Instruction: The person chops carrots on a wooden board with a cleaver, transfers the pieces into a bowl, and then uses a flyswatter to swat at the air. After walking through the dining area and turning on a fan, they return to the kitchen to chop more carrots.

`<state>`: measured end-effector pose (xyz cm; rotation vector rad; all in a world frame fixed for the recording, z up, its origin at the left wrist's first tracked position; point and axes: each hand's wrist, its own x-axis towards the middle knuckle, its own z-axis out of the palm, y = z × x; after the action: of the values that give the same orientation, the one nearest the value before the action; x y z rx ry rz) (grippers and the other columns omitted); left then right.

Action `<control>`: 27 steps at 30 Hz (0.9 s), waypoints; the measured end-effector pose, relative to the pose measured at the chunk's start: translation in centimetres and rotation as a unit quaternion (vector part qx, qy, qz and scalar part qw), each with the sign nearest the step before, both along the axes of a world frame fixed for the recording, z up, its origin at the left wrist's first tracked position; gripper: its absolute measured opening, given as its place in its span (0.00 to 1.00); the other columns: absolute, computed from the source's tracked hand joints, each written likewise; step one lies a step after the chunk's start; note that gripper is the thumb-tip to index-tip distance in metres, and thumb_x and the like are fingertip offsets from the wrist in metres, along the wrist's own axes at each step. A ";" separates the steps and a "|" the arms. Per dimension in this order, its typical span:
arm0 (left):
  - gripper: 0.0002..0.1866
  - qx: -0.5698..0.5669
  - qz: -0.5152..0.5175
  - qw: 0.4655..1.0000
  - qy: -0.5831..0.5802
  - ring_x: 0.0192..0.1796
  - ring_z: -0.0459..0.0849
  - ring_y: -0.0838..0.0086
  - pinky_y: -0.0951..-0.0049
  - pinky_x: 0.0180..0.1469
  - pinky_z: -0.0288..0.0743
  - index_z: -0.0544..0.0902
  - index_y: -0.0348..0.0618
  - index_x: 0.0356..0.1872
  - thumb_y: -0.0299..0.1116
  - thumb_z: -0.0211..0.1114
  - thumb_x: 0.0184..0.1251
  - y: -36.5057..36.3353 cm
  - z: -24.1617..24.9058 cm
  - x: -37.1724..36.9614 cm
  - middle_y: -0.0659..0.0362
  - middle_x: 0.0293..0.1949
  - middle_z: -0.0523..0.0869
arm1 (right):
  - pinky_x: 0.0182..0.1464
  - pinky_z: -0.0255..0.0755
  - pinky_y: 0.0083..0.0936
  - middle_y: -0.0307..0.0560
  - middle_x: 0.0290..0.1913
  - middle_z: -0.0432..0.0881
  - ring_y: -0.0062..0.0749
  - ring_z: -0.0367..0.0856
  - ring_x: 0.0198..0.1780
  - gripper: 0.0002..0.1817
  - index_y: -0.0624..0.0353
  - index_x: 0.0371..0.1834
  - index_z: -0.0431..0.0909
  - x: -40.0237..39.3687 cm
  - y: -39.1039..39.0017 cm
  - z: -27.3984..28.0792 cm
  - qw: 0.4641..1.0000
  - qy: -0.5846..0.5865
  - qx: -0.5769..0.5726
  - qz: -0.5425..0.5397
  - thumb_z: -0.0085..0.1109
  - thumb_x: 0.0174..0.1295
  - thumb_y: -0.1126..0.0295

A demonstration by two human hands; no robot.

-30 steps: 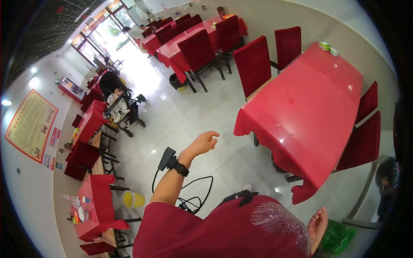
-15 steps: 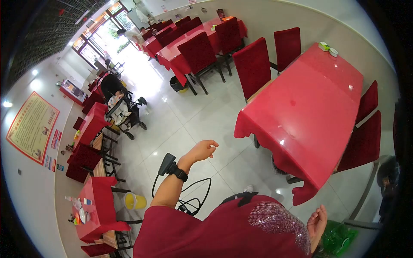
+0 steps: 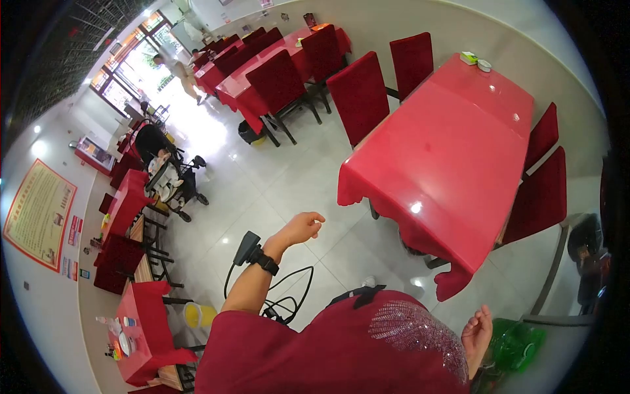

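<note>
My left hand (image 3: 302, 228) is raised in front of me over the tiled floor, fingers loosely curled and holding nothing. A black device with a dangling cable (image 3: 248, 248) is strapped at its wrist. My right hand (image 3: 477, 333) hangs low beside my red shirt, fingers apart and empty, next to a green plastic object (image 3: 517, 346). A long table with a red cloth (image 3: 446, 151) stands to the right of my left hand, not touched by either hand.
Red chairs (image 3: 357, 95) line the table on both sides. More red tables (image 3: 262, 59) stand further back. A black stroller (image 3: 167, 177) stands on the left. A yellow bin (image 3: 197, 314) sits by a small red table (image 3: 141, 328). A person (image 3: 177, 69) walks near the windows.
My left hand has sunk slightly and drifted left in view. The whole view has shifted, with the table now higher and further left. The distant person has walked along by the windows.
</note>
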<state>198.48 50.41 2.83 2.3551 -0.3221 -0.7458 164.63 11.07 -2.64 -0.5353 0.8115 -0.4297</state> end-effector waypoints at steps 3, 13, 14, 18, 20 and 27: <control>0.16 -0.017 -0.032 0.999 0.007 0.32 0.81 0.74 0.73 0.38 0.73 0.76 0.38 0.49 0.31 0.52 0.61 -1.2 -0.5 -0.1 0.56 0.29 0.82 | 0.22 0.72 0.12 0.39 0.31 0.76 0.17 0.72 0.23 0.13 0.58 0.49 0.68 -1.9 0.1 -0.3 1.000 0.006 0.012 -0.021 0.48 0.61 0.76; 0.18 -0.006 -0.062 0.996 -0.071 0.36 0.80 0.68 0.70 0.41 0.73 0.75 0.41 0.50 0.33 0.57 0.59 -1.3 -0.1 0.1 0.54 0.31 0.82 | 0.21 0.72 0.10 0.38 0.31 0.76 0.17 0.72 0.23 0.14 0.60 0.51 0.66 -3.7 -0.7 -0.7 0.999 0.021 0.001 -0.042 0.48 0.61 0.76; 0.18 0.008 -0.065 0.992 -0.104 0.36 0.80 0.67 0.70 0.42 0.73 0.75 0.41 0.50 0.34 0.57 0.59 -0.4 0.4 0.2 0.55 0.32 0.82 | 0.21 0.72 0.10 0.38 0.31 0.76 0.17 0.72 0.23 0.14 0.60 0.50 0.66 -3.4 -0.6 -0.7 0.999 0.026 0.002 -0.040 0.48 0.61 0.76; 0.10 0.018 0.035 0.851 -0.523 0.36 0.78 0.67 0.68 0.41 0.72 0.76 0.38 0.40 0.32 0.50 0.64 7.7 7.4 5.3 0.53 0.34 0.80 | 0.20 0.71 0.10 0.38 0.31 0.76 0.16 0.72 0.23 0.13 0.59 0.50 0.67 -2.4 -0.8 -0.3 0.999 0.037 -0.002 -0.014 0.48 0.62 0.75; 0.09 -0.056 0.349 0.714 -0.605 0.37 0.76 0.79 0.80 0.43 0.71 0.74 0.38 0.44 0.23 0.49 0.64 9.1 17.1 4.6 0.59 0.36 0.78 | 0.21 0.71 0.10 0.38 0.31 0.75 0.16 0.72 0.24 0.12 0.60 0.50 0.68 -2.0 -1.2 -0.3 0.999 0.027 -0.015 0.016 0.48 0.62 0.75; 0.10 -0.095 0.094 0.874 -0.466 0.38 0.79 0.75 0.75 0.43 0.71 0.79 0.43 0.38 0.22 0.54 0.58 -1.5 10.5 -2.4 0.61 0.32 0.82 | 0.21 0.70 0.10 0.38 0.31 0.75 0.15 0.72 0.23 0.13 0.60 0.50 0.68 0.1 -0.4 0.5 0.999 0.036 -0.009 0.038 0.48 0.62 0.76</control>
<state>196.12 48.87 13.37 2.3405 -0.5200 0.5517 164.70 10.67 -2.14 -0.5994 0.8546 -0.3491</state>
